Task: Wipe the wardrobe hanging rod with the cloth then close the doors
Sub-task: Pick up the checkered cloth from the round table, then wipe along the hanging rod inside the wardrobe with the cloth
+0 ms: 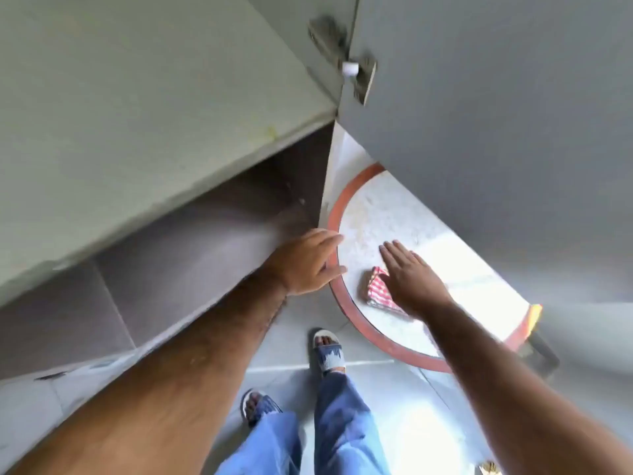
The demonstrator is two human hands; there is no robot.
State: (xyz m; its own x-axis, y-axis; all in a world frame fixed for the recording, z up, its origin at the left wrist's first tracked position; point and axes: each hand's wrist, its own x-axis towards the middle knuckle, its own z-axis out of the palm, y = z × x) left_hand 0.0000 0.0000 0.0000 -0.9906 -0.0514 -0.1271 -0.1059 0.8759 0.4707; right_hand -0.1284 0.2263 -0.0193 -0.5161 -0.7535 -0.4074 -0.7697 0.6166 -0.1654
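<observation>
Head view looks straight down past my two bare forearms to my sandalled feet on the pale floor. My right hand hangs flat and empty over the round red-rimmed worktop, its fingers straight and slightly spread, nothing gripped. The red-and-white checked cloth lies folded on that worktop, partly hidden under the palm; whether my skin touches it I cannot tell. My left hand is also empty, fingers loosely parted and curled, near the corner where the wardrobe carcass meets the worktop's edge.

The right door stands swung out above the worktop, its hinge exposed at the top of the picture. I cannot find the hanging rod anywhere in this frame.

I judge this to be either the reach for the cloth before wiping, or the moment just after laying it down; the picture alone does not settle which. If the wiping is ahead, I must close my right fingers on the cloth and lift my gaze to find the rod. If not, both hands go to the door edges to swing them shut.
</observation>
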